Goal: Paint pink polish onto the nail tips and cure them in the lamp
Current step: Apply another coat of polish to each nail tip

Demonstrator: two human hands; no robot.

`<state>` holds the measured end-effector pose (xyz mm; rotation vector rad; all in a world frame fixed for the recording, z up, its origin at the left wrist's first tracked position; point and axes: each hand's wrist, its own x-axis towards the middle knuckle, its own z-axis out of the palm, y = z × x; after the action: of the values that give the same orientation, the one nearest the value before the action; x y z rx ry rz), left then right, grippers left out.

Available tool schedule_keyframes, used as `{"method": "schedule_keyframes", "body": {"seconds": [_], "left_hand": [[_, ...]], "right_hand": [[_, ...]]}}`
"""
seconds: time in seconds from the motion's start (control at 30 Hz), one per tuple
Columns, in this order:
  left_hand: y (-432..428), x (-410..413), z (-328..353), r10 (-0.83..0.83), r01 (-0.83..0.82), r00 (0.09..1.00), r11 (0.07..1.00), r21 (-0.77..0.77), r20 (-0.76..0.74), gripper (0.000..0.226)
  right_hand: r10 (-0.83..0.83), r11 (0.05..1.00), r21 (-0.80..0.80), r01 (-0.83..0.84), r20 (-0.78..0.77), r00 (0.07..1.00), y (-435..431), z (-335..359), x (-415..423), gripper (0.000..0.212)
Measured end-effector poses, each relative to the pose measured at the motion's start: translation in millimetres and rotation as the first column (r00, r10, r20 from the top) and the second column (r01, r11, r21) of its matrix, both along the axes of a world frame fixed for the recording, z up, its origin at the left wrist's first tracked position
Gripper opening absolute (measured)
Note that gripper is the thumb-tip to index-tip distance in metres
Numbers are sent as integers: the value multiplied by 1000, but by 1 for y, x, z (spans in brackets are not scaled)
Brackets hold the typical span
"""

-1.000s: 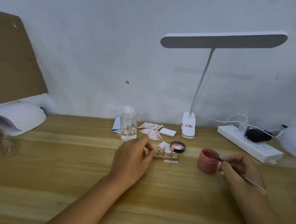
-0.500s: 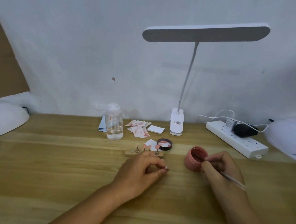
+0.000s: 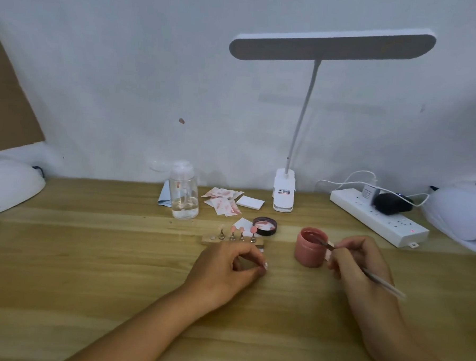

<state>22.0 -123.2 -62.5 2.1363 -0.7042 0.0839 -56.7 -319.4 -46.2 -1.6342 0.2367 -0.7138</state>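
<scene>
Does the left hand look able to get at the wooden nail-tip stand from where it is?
Probably yes. The left hand sits just in front of the stand, nothing between them; the pink jar and right hand lie off to the side. It pinches a small nail tip, though.

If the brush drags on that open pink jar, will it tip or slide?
The pink jar looks squat and wide-based, so it probably won't tip easily. It seems small on a smooth wooden table, so it may slide. It stands open, so any tilt could spill polish.
</scene>
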Motion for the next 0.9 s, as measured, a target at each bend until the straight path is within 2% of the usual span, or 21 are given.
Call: {"method": "schedule_keyframes", "body": {"seconds": [0.2, 0.37, 0.5, 0.9], "left_hand": [[-1, 0, 0, -30, 29, 999, 998, 52, 13, 19], [-1, 3, 0, -27, 25, 999, 998, 62, 33, 18], [0, 4, -1, -31, 29, 998, 999, 44, 52, 22], [-3, 4, 1, -27, 24, 998, 999, 36, 59, 24]], "right_hand": [[176, 984, -1, -177, 127, 976, 15, 11, -15, 19], [341, 940, 29, -341, 1, 940, 30, 8, -19, 14], [314, 949, 39, -313, -50, 948, 30, 6, -15, 13], [318, 941, -67, -332, -160, 934, 32, 10, -18, 10]]}}
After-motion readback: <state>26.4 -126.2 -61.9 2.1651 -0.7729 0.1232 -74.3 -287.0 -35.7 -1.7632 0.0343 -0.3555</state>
